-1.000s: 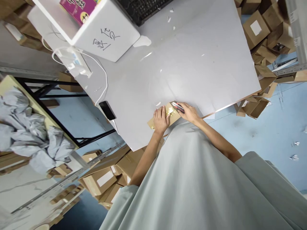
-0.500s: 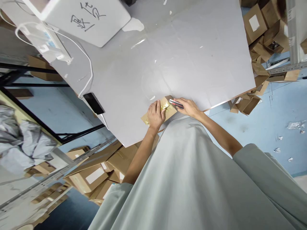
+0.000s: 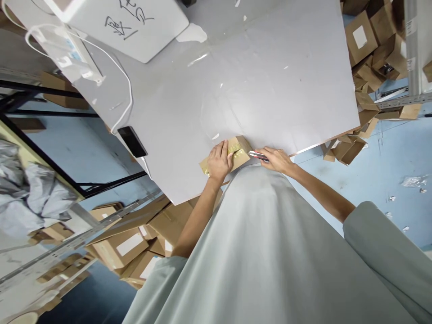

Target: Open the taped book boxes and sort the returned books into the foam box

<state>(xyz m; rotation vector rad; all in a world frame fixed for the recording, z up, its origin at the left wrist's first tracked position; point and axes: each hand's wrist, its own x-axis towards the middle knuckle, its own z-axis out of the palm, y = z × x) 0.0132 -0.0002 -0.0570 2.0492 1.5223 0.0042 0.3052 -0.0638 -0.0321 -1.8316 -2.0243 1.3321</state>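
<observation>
A small cardboard box (image 3: 240, 158) lies at the near edge of the table, with shiny yellowish tape along its top and a dark slit in that tape. My left hand (image 3: 219, 161) holds the box down, its fingers over the top and its thumb toward the slit. In my right hand (image 3: 276, 159) is a red and black utility knife (image 3: 259, 156), gripped with its blade pointing left. The blade tip is close to the right end of the box; whether it touches the cardboard I cannot tell.
On the grey table (image 3: 286, 103) are a white box with handwriting (image 3: 158, 31), a power strip (image 3: 83, 58), a white cable (image 3: 130, 92) and a black phone-like device (image 3: 132, 141). Cardboard boxes (image 3: 362, 40) pile up at the right; more boxes (image 3: 124, 247) sit on a rack at lower left.
My right hand has drawn the knife right and slightly toward me, from over the tape to beyond the box's right end. My left hand stays on the box.
</observation>
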